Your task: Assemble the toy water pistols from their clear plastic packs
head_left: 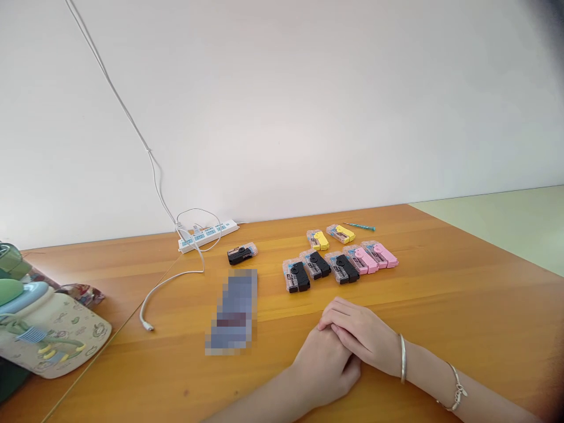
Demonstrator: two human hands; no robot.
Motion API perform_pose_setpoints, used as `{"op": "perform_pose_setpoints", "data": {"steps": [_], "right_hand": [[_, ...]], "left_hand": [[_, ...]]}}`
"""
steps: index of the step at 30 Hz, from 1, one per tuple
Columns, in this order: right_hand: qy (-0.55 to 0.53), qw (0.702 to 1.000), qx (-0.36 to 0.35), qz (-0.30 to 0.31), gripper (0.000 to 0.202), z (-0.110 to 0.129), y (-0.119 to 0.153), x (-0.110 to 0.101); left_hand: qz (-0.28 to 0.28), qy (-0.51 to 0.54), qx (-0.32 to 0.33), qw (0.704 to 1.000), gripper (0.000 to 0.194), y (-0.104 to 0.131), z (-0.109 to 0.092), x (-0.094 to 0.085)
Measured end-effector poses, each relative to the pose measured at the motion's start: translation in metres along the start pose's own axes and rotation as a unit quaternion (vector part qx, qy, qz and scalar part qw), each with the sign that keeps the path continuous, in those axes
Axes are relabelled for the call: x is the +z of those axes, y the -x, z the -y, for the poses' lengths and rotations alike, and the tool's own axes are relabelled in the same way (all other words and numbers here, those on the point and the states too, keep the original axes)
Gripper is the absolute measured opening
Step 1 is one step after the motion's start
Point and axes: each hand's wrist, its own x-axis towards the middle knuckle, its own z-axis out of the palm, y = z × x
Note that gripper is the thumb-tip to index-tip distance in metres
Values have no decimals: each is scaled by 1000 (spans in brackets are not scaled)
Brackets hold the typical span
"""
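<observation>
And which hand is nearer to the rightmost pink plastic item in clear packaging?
Right. The right hand is on the near side of the pink item, slightly left; the left hand, partly under the right, is farther left and closer to the person.

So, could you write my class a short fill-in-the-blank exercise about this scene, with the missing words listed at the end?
1. The right hand rests on top of the ____.
2. The plain bangle circles the ____ wrist.
3. The packaged item nearest the white power strip is ____ in colour.
4. There are ____ pink packaged items.

Missing words: left hand; right; black; two.
</observation>
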Motion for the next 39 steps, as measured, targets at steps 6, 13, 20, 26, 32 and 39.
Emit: {"op": "perform_pose_setpoints", "data": {"steps": [6, 13, 20, 26, 32, 39], "right_hand": [[12, 1000, -8, -5, 26, 1, 2, 1], [58, 994, -49, -72, 21, -10, 0, -5], [153, 950, 70, -262, 19, -40, 5, -51], [159, 922, 255, -243, 35, -119, 21, -84], [131, 911, 321, -222, 43, -164, 31, -84], [149, 874, 391, -248, 47, -174, 35, -80]], "left_hand": [[8, -16, 1, 1000, 31, 0, -1, 1], [-29, -3, 16, 999, 29, 1, 1, 2], [-41, 61, 20, 997, 34, 4, 0, -2], [-44, 64, 24, 997, 33, 5, 0, -2], [-54, 43, 26, 997, 30, 6, -1, 0], [-66, 54, 28, 996, 31, 4, 1, 2]]}}
